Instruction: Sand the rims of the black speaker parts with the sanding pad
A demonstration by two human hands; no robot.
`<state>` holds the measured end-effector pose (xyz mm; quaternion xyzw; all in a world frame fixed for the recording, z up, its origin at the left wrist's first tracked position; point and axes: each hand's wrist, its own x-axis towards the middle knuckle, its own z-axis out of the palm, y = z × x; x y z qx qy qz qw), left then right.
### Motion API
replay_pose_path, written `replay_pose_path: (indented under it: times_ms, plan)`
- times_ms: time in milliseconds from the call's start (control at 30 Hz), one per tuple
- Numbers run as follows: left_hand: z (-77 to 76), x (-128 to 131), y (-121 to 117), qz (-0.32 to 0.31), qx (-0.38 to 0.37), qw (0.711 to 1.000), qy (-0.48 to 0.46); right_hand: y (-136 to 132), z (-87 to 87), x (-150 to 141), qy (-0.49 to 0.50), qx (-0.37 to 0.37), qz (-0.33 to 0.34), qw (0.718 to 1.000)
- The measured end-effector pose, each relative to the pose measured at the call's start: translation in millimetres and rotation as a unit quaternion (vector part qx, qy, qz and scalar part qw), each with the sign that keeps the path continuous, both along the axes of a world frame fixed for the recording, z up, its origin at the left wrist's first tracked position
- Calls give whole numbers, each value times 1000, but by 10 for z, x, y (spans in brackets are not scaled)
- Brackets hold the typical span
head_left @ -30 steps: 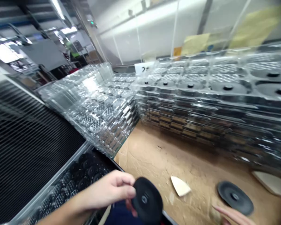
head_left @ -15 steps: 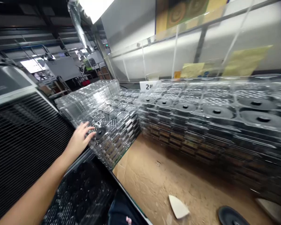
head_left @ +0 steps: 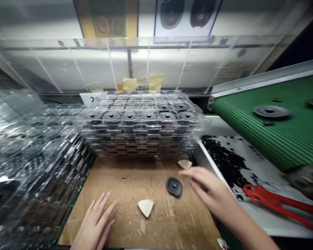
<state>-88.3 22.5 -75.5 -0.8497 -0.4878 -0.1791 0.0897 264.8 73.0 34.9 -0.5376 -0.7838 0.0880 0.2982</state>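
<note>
Both hands open, empty: right hand (head_left: pixel 211 189) just beside the black disc (head_left: pixel 174 186), left hand (head_left: pixel 95 222) farther off; a careless brush could skid that disc away

A cardboard-topped bench (head_left: pixel 120 184) carries a stack of clear trays (head_left: pixel 141 139) at twelve o'clock. A black disc (head_left: pixel 174 186) and a cream wedge (head_left: pixel 145 207) lie on the cardboard, with a second cream wedge (head_left: pixel 184 164) toward one o'clock.

The left hand (head_left: pixel 94 222) is cut off by the view's bottom edge.
</note>
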Motion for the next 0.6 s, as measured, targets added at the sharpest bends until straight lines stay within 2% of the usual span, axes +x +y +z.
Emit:
replay_pose_path:
  times_ms: [67, 133, 233, 333, 433, 533, 600]
  plan:
    - [-289, 93, 56, 51, -21, 998, -13, 119, 466, 113, -37, 68, -81, 994]
    - [-492, 98, 61, 82, -51, 995, -20, 319, 862, 262, -77, 119, -177, 974]
    - [-607, 40, 38, 91, -76, 992, -32, 727, 1237, 598, -121, 156, -297, 934]
    - [-579, 20, 24, 79, -76, 992, -56, 1089, 1314, 987, -128, 167, -369, 905]
    - [-540, 58, 21, 82, -72, 990, -87, 1256, 1198, 1251, -110, 159, -392, 899]
    - [-541, 83, 22, 94, -65, 986, -122, 1224, 1093, 1277, -98, 151, -384, 905]
    - [-531, 71, 20, 98, -84, 978, -164, 1115, 1088, 1142, -94, 157, -362, 914]
